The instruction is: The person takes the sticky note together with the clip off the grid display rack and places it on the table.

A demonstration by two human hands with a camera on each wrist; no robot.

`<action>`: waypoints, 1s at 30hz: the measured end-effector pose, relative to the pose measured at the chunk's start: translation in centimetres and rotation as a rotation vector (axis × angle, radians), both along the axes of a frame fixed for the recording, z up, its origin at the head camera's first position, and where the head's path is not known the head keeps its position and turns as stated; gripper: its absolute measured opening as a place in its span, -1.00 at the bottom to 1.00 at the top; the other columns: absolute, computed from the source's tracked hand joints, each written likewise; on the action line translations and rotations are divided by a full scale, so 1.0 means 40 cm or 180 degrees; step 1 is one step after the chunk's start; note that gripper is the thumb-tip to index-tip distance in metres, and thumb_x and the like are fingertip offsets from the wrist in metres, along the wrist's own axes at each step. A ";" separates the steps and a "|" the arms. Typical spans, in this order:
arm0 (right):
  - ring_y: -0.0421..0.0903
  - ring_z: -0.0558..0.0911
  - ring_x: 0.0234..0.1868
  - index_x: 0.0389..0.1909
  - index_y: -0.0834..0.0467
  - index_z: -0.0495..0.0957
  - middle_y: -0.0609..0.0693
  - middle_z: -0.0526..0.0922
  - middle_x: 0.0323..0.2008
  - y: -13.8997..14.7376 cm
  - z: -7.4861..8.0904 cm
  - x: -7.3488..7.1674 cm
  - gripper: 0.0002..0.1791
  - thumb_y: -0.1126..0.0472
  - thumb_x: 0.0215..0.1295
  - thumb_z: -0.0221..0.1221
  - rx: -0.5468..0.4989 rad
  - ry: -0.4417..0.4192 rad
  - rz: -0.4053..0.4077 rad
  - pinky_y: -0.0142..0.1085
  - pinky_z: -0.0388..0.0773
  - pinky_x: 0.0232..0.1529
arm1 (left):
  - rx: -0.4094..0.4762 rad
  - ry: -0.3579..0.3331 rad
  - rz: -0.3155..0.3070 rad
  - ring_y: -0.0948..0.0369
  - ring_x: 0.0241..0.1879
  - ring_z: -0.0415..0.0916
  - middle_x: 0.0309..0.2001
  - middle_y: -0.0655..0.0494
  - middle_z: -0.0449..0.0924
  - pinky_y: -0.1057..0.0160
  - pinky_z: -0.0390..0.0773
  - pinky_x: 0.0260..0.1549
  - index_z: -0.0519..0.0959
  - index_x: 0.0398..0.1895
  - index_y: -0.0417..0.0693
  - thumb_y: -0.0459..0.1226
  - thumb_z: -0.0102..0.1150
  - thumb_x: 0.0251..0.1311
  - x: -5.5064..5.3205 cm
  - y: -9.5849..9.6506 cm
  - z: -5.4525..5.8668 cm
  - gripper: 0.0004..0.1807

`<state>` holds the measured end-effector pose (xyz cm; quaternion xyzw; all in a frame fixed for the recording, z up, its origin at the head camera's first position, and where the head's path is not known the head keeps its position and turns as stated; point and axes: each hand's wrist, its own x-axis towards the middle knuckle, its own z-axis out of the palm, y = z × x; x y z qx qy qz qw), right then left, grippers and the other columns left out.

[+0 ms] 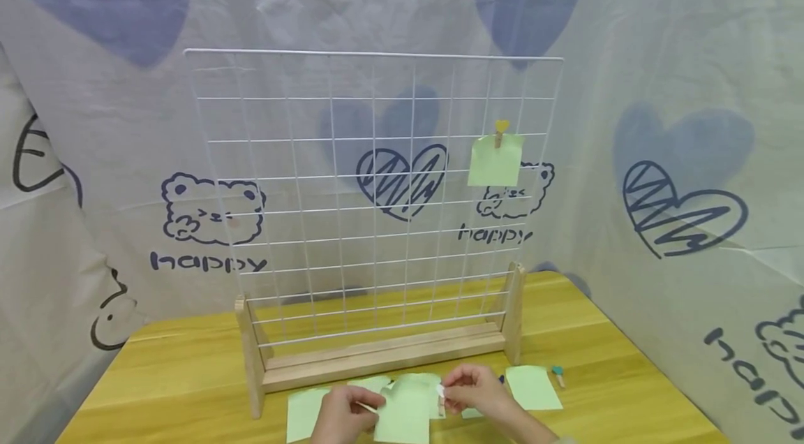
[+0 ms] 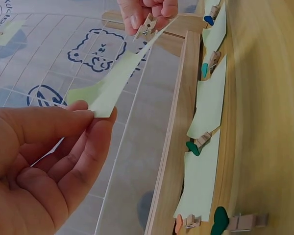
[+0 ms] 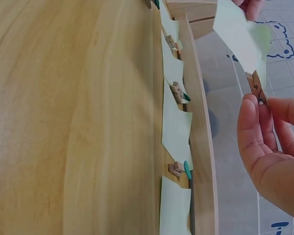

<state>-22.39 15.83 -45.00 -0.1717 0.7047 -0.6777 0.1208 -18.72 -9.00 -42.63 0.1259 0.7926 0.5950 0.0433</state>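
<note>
My left hand pinches a pale green paper note by its edge, thumb against fingers, as the left wrist view shows closely. A small wooden clothespin is pinched at its handle end by my right hand. The pin's tip is right at the note's far edge in the right wrist view. Both hands are held near the front of a white wire grid on a wooden stand. High on the grid's right side, a yellow heart clothespin holds another green note.
Several green notes lie in a row along the stand's front on the wooden table. Small clothespins with coloured hearts lie among them, including a dark green one and a teal one. A printed cloth hangs behind.
</note>
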 end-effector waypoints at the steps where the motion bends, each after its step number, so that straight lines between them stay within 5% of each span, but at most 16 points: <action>1: -0.17 0.55 -0.53 -0.29 0.60 0.36 0.15 0.58 -0.49 0.001 -0.002 0.000 -0.74 0.44 0.12 0.11 0.0009 -0.0013 -0.0006 -0.42 0.50 -0.51 | -0.0033 -0.0031 -0.0018 0.23 -0.58 0.47 -0.50 -0.01 0.58 0.29 0.50 -0.55 0.59 -0.41 -0.40 -0.59 0.09 -0.17 -0.001 -0.002 -0.001 -0.82; 11: -0.19 0.55 -0.54 -0.30 0.57 0.38 0.06 0.57 -0.52 0.019 -0.029 -0.002 -0.77 0.43 0.12 0.11 0.0119 -0.0064 0.0217 -0.44 0.51 -0.51 | -0.0191 -0.0216 -0.0181 0.27 -0.62 0.48 -0.57 0.01 0.58 0.29 0.49 -0.60 0.60 -0.45 -0.38 -0.57 0.09 -0.24 -0.001 -0.012 -0.020 -0.81; 21: -0.30 0.51 -0.64 -0.45 0.56 0.41 0.25 0.56 -0.60 0.002 -0.066 -0.002 -0.87 0.50 0.05 0.10 0.0385 0.0220 0.0456 -0.50 0.46 -0.61 | -0.0330 -0.0377 -0.0165 0.26 -0.61 0.44 -0.58 0.10 0.52 0.28 0.47 -0.62 0.60 -0.48 -0.34 -0.58 0.06 -0.29 0.001 -0.014 -0.025 -0.78; 30: -0.30 0.40 -0.68 -0.49 0.49 0.45 -0.08 0.47 -0.68 -0.013 -0.076 0.009 -0.91 0.52 -0.05 0.15 0.0838 -0.0067 0.0307 -0.56 0.30 -0.66 | -0.0429 -0.0406 -0.0215 0.27 -0.62 0.44 -0.64 0.08 0.53 0.29 0.47 -0.60 0.59 -0.53 -0.38 -0.62 0.10 -0.30 -0.009 -0.009 -0.048 -0.83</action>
